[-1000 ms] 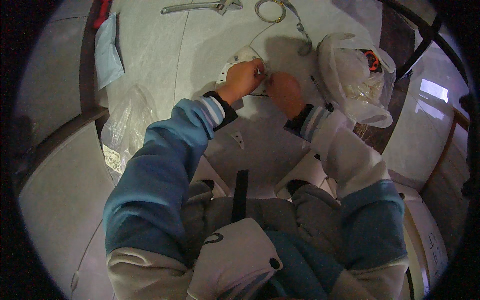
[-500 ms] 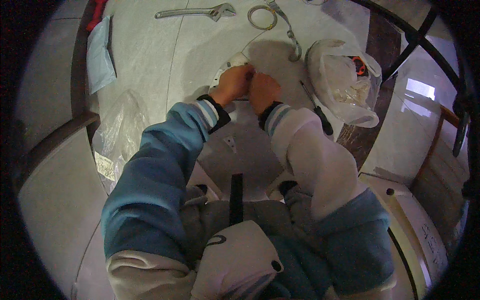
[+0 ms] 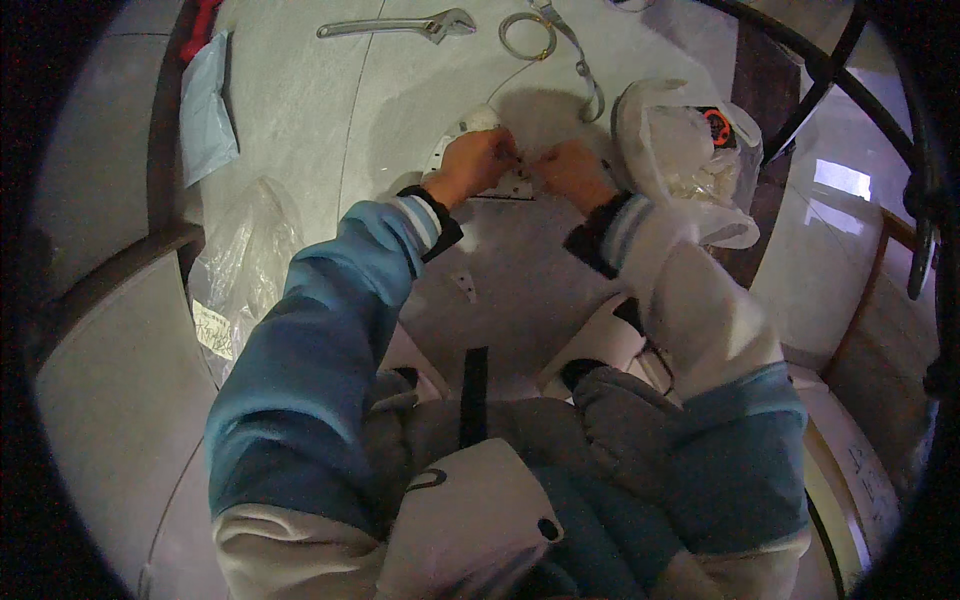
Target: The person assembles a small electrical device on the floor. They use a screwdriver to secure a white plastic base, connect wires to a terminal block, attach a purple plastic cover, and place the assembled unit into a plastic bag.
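Observation:
A white piece dotted with small dark holes (image 3: 516, 188) lies on the floor, partly covered by my left hand (image 3: 472, 164). The fingers of that hand are pinched together over it; what they hold, if anything, is too small to make out. Just to the right, my right hand (image 3: 575, 172) is also closed, its fingertips pointing at the left ones with a small gap between. Whatever is in its pinch is hidden. A small pale triangular plate (image 3: 465, 288) lies on the floor between my forearms.
Farther off are an adjustable wrench (image 3: 400, 26), a wire coil (image 3: 526, 37) and a grey strap (image 3: 572, 50). An open plastic bag (image 3: 690, 165) stands right. At left are a clear bag (image 3: 240, 260) and a pale blue packet (image 3: 207, 110). Black tubing (image 3: 780, 35) curves at upper right.
My right hand has moved right, away from the left hand, its elbow swinging outward. The forearm now covers the screwdriver seen before. My left hand stays nearly in place.

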The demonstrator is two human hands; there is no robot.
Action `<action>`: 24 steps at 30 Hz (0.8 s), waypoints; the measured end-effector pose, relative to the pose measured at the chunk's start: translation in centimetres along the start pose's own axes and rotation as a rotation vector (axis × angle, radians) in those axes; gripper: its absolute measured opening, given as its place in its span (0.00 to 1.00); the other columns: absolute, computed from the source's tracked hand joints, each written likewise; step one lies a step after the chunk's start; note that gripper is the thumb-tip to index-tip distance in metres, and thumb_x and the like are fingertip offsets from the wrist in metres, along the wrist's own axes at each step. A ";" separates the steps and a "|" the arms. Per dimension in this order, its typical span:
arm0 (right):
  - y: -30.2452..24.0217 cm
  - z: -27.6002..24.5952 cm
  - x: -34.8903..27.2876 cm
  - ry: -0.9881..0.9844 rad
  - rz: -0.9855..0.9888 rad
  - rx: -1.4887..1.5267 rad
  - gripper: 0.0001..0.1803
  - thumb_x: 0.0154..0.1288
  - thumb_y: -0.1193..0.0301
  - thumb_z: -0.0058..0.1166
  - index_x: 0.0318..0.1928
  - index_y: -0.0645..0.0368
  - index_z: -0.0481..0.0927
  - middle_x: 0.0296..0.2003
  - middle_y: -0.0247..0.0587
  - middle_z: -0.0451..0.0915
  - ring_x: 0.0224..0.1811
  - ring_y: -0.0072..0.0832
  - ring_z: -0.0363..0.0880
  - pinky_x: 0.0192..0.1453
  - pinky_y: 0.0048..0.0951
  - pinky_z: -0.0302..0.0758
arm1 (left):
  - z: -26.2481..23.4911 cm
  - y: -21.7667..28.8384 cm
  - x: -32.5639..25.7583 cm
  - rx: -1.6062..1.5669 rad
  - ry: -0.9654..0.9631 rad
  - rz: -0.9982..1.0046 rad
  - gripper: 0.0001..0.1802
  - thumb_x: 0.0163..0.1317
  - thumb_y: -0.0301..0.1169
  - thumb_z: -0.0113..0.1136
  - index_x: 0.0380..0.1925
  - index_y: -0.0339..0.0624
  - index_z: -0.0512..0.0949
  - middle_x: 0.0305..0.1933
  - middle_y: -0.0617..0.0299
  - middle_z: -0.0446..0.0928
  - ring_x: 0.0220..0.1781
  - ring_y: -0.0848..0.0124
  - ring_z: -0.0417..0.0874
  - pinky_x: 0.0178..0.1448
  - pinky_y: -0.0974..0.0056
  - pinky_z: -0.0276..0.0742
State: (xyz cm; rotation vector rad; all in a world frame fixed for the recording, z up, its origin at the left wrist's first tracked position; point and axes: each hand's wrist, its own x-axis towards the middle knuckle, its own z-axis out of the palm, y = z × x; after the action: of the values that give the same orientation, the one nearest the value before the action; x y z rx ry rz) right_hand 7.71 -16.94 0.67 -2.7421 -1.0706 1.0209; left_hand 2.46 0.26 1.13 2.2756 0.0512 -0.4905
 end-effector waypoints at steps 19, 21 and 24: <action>-1.5 1.8 -1.9 0.612 -0.139 0.336 0.07 0.60 0.66 0.49 0.35 0.55 0.74 0.34 0.40 0.73 0.31 0.41 0.77 0.30 0.42 0.73 | -0.4 -1.1 0.7 -0.376 -0.168 -0.058 0.05 0.59 0.28 0.54 0.32 0.39 0.76 0.25 0.62 0.77 0.21 0.75 0.76 0.24 0.68 0.72; -1.7 2.2 -1.8 0.653 -0.142 0.323 0.07 0.60 0.66 0.49 0.35 0.54 0.74 0.34 0.40 0.73 0.30 0.40 0.77 0.29 0.41 0.74 | -0.4 -1.0 0.8 -0.349 -0.171 -0.044 0.05 0.58 0.27 0.54 0.32 0.39 0.76 0.25 0.63 0.77 0.20 0.75 0.75 0.23 0.68 0.72; -1.9 2.8 -1.8 0.707 -0.141 0.302 0.07 0.59 0.66 0.50 0.35 0.54 0.74 0.33 0.40 0.74 0.29 0.39 0.77 0.28 0.40 0.74 | -0.4 -0.7 0.8 -0.326 -0.149 -0.025 0.05 0.57 0.27 0.55 0.32 0.39 0.76 0.25 0.61 0.77 0.19 0.74 0.75 0.22 0.67 0.71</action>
State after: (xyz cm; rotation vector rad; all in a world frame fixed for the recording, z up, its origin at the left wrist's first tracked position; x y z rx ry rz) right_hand 3.98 -17.18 -0.03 -2.4131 -0.8716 0.1325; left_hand 3.16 0.98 0.59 1.9170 0.0789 -0.6161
